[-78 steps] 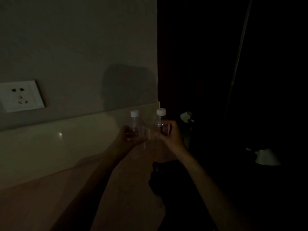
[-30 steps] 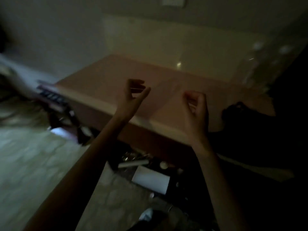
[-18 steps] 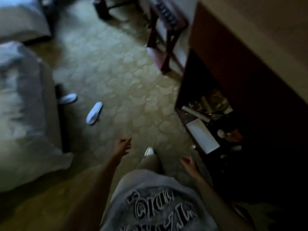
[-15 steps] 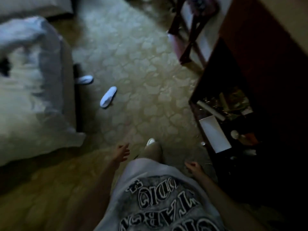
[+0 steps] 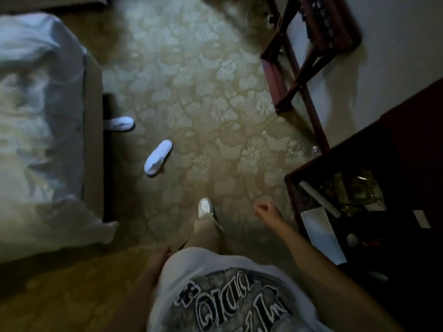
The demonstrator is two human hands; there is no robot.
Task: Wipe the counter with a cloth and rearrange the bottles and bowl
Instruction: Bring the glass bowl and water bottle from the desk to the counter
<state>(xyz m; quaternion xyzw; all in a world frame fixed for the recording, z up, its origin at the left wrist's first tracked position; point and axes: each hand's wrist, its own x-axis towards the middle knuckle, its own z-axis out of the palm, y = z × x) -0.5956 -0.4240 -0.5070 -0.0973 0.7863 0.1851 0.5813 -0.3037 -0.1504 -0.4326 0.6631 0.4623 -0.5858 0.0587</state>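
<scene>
left hand half hidden behind shirt; bed blurred

Your white T-shirt carries a dark printed patch with large outlined lettering, seen upside down and blurred; you cannot make out any word. No other text, label or number is legible.
</scene>
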